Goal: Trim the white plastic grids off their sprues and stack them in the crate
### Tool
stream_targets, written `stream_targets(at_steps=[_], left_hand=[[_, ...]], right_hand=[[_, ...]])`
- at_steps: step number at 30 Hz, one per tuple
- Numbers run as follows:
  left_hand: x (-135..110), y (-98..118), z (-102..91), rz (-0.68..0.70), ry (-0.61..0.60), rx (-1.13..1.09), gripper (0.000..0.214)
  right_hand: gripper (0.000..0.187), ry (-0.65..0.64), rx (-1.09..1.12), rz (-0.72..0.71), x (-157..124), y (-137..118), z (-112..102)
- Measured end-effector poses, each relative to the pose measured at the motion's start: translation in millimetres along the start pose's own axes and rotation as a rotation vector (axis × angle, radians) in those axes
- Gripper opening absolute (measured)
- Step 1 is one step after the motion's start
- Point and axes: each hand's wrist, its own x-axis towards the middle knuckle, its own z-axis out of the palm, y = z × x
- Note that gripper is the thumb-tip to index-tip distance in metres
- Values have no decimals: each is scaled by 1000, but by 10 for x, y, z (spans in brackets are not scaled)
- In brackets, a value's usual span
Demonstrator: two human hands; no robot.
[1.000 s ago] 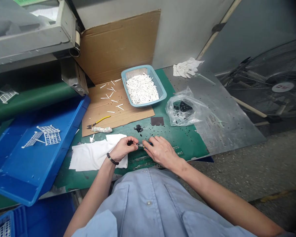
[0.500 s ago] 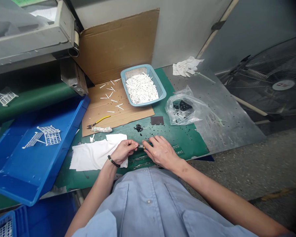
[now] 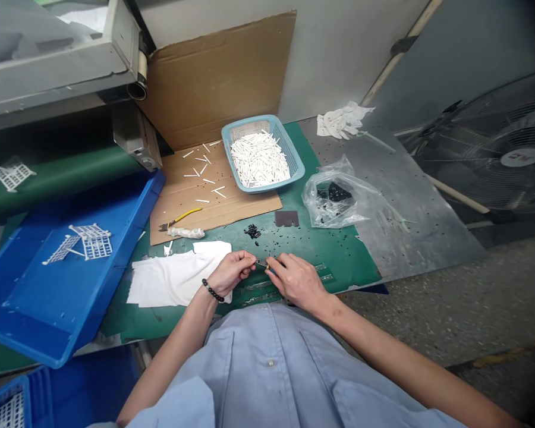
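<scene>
My left hand (image 3: 232, 271) and my right hand (image 3: 296, 279) meet over the near edge of the green mat (image 3: 334, 249). Both are closed in a pinch around a small thin tool or part (image 3: 262, 264) held between them; it is too small to name. The left wrist wears a dark bead bracelet and rests over a white cloth (image 3: 173, 277). A small heap of black bits (image 3: 252, 231) lies just beyond the hands.
A light blue basket (image 3: 289, 148) of white sticks sits on cardboard (image 3: 191, 202) with loose sticks and yellow-handled cutters (image 3: 178, 219). A plastic bag (image 3: 339, 196) of black parts lies right. A blue tray (image 3: 49, 279) holds white lattice parts. White gloves (image 3: 343, 120) and a fan (image 3: 503, 154) are beyond.
The two hands have drawn a little closer together and shifted slightly right; the view has moved a touch. Nothing else on the bench has moved.
</scene>
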Motion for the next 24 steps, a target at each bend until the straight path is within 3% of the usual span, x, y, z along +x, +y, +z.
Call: stream_targets(at_steps=[5, 9, 13, 16, 19, 24], left_hand=[[180, 179, -197, 69, -61, -297, 11], [329, 346, -248, 106, 12, -257, 17], [479, 362, -218, 270, 264, 165, 29], [582, 297, -226, 458, 406, 601, 21], [639, 246, -265, 535, 377, 790, 14], [623, 254, -314, 521, 344, 864, 9]], right_hand=[[25, -46, -57, 158, 7, 180, 69], [20, -169, -138, 199, 6, 245, 50], [23, -161, -132, 202, 3, 230, -12], [23, -161, -133, 221, -1, 214, -38], [24, -151, -122, 228, -16, 218, -36], [28, -118, -86, 228, -51, 261, 8]])
